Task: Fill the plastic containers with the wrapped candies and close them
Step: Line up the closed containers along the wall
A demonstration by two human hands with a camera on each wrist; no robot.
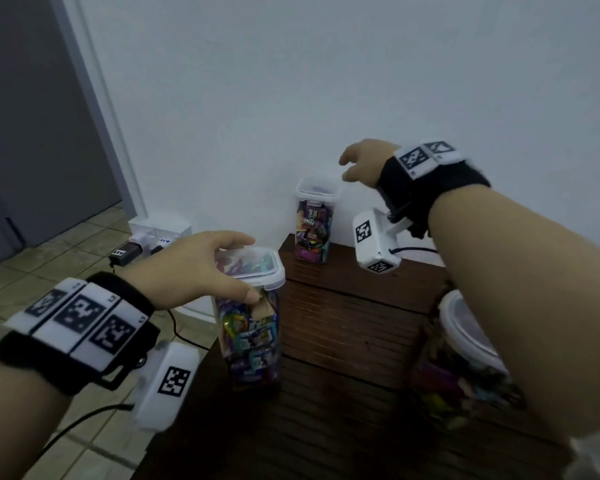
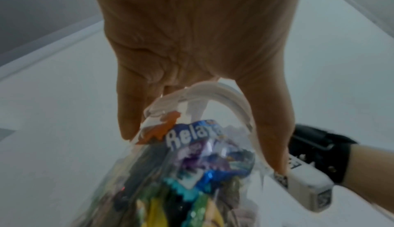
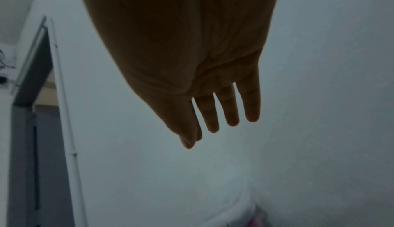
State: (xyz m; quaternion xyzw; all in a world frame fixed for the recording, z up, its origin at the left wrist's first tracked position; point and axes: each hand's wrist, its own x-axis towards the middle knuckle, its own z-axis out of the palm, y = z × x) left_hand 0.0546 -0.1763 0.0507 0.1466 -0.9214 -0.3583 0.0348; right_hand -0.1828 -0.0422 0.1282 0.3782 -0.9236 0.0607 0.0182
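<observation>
Candies fill all three plastic containers on the dark slatted wooden surface (image 1: 343, 323), so the filling looks done and the closing looks nearly so. The left hand (image 1: 201, 268) is clamped over the top of the near container (image 1: 253, 327), thumb on the side facing the person and fingers draped across its white-rimmed lid (image 1: 257, 268); the left wrist view shows thumb and fingers curled down either side of that rim with the wrapped candies (image 2: 192, 171) packed right up beneath it. This container stands at the surface's left edge, with tiled floor (image 1: 49, 265) and a trailing black cable (image 1: 184, 337) directly below.

The right hand (image 1: 361, 164) holds nothing. It hovers above the far container (image 1: 314, 226), which stands against the white wall (image 1: 326, 81), with fingers loosely spread and nearly straight in the right wrist view. I cannot tell whether that far lid is fully seated. The third container (image 1: 465, 362), round-lidded, is mostly hidden under the right forearm.

My worry is the near container. It is tall, narrow and close to the drop, so an off-centre push on the lid could tip it over the edge and scatter sweets. Wrappers crowding the rim could also stop the lid from clicking home. And that right forearm, passing low over the round-lidded container, might nudge it on the way back.
</observation>
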